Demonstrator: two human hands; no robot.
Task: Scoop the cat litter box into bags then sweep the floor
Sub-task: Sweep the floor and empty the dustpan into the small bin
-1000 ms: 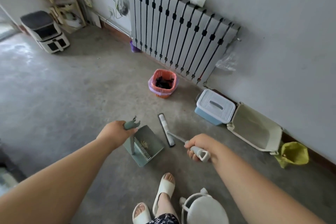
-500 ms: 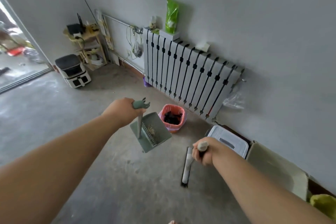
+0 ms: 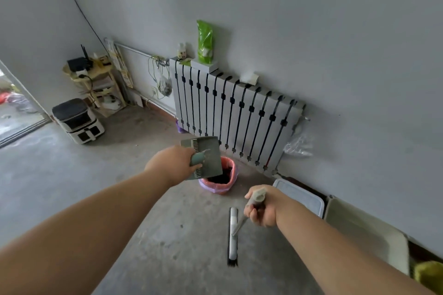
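My left hand (image 3: 171, 166) grips the handle of a grey-green dustpan (image 3: 207, 155) and holds it tilted over a small orange bin (image 3: 219, 183) lined with a pinkish bag, dark waste inside. My right hand (image 3: 260, 207) grips the handle of a broom, whose long white head (image 3: 232, 235) with black bristles stands on the concrete floor just below the hand. A beige litter box (image 3: 366, 230) lies against the wall at the right, its lower end out of frame.
A white radiator (image 3: 235, 115) stands on the wall behind the bin. A blue box with a white lid (image 3: 299, 196) sits between bin and litter box. A yellow-green bag (image 3: 429, 275) shows at the lower right corner. A white-and-black appliance (image 3: 76, 120) and a shelf (image 3: 96, 84) stand at the left near a doorway.
My left hand lifted the dustpan off the floor, carried it forward and tipped it over the orange bin. The view rose and moved toward the bin; the broom head turned to stand end-on beside me.
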